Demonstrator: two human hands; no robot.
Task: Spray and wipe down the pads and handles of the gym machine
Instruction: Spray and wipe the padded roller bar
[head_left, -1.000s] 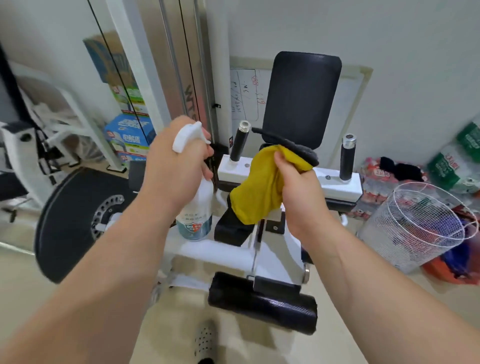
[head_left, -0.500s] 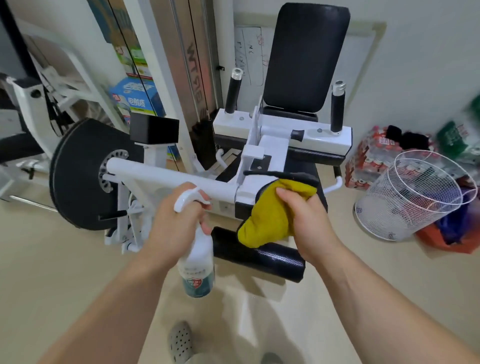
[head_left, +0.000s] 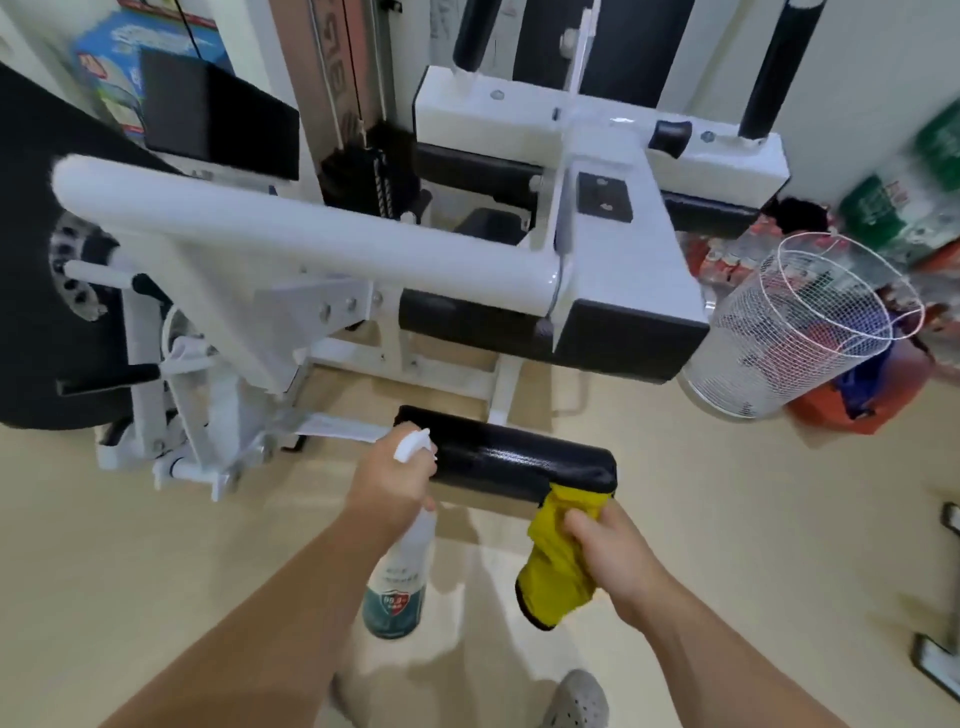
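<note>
White gym machine (head_left: 311, 244) is spread across the upper frame. Its low black roller pad (head_left: 509, 457), centre frame, is the part being worked. The left hand (head_left: 389, 478) is clenched round the spray bottle (head_left: 397, 587), nozzle held just beside the pad's left end, probably so mist lands on it. Yellow cloth (head_left: 561, 561) is gripped by the right hand (head_left: 613, 561) and touches the pad's right end, ready for wiping. Versus 0.5 s ago: both hands are lowered; the cloth was held above the roller then.

Black roller pad (head_left: 514, 460) horizontal; yellow cloth (head_left: 558, 566) touching right end; spray bottle (head_left: 397, 587) upright near left.
</note>
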